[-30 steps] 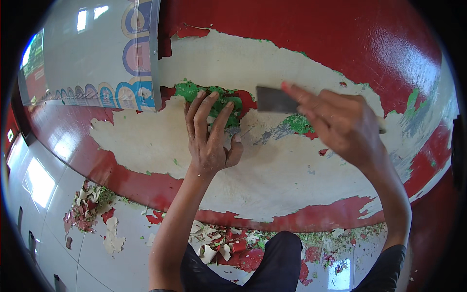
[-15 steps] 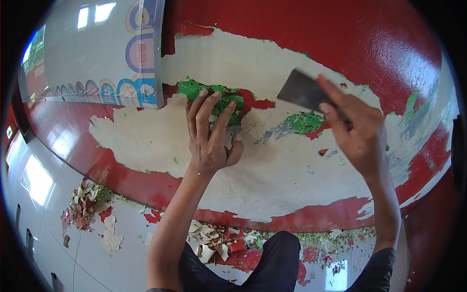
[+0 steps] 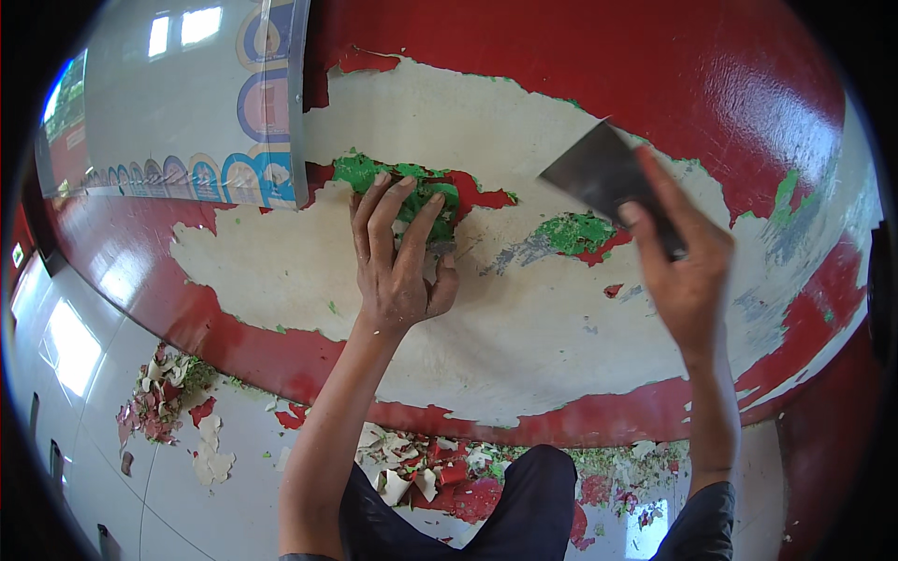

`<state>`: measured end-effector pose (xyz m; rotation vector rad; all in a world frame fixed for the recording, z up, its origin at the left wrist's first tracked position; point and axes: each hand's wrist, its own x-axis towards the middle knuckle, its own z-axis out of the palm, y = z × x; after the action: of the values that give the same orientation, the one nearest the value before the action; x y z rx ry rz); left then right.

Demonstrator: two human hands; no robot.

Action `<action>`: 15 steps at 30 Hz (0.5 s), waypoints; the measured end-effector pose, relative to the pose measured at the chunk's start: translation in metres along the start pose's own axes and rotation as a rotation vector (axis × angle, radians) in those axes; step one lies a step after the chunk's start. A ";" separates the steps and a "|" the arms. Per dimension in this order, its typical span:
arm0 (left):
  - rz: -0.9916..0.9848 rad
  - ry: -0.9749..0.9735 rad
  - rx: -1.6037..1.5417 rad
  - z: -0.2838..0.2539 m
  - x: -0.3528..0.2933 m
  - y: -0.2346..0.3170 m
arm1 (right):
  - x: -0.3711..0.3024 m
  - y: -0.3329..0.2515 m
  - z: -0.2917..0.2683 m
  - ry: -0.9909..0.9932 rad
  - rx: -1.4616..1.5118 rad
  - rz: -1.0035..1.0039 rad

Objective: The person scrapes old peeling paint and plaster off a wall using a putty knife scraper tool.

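Observation:
In front of me is a red painted wall (image 3: 580, 47) with a large cream area (image 3: 281, 252) where the paint is gone. My right hand (image 3: 687, 280) grips a paint scraper (image 3: 599, 173) with a wide dark blade, held in front of the cream area, its blade pointing up and left. My left hand (image 3: 398, 266) lies against the wall with its fingers spread over a patch of green paint (image 3: 360, 173). Part of that patch is hidden under the fingers. Between the hands is a smaller green patch (image 3: 575, 232) edged with red.
A glossy board (image 3: 187, 103) with a colourful arched border hangs at the upper left. Peeled paint flakes (image 3: 440, 467) lie on the tiled floor (image 3: 187, 505) along the wall's foot, with another heap (image 3: 164, 393) farther left. My knees (image 3: 538, 486) are close to the wall.
The scraper has turned, its blade now tilting more steeply upward. My right hand and forearm have shifted slightly left and down. My left hand stays at the green patch.

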<state>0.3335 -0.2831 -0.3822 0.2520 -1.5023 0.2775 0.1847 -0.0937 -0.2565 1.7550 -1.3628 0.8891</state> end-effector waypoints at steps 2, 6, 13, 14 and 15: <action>0.013 0.005 0.005 0.001 0.000 0.000 | -0.001 0.012 0.007 0.182 0.132 -0.009; 0.043 -0.013 0.021 0.002 0.000 -0.001 | -0.014 -0.018 0.018 -0.358 -0.163 -0.010; 0.010 0.019 -0.024 0.002 0.001 0.000 | -0.018 -0.005 0.023 0.074 -0.108 -0.085; 0.008 0.022 -0.033 0.003 0.001 0.001 | -0.013 -0.002 0.014 0.063 -0.062 -0.083; 0.006 0.021 -0.028 0.002 0.000 0.000 | -0.015 -0.005 0.004 0.075 0.034 0.191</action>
<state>0.3319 -0.2840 -0.3822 0.2216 -1.4853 0.2635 0.1866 -0.0895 -0.2715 1.6186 -1.4914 1.0770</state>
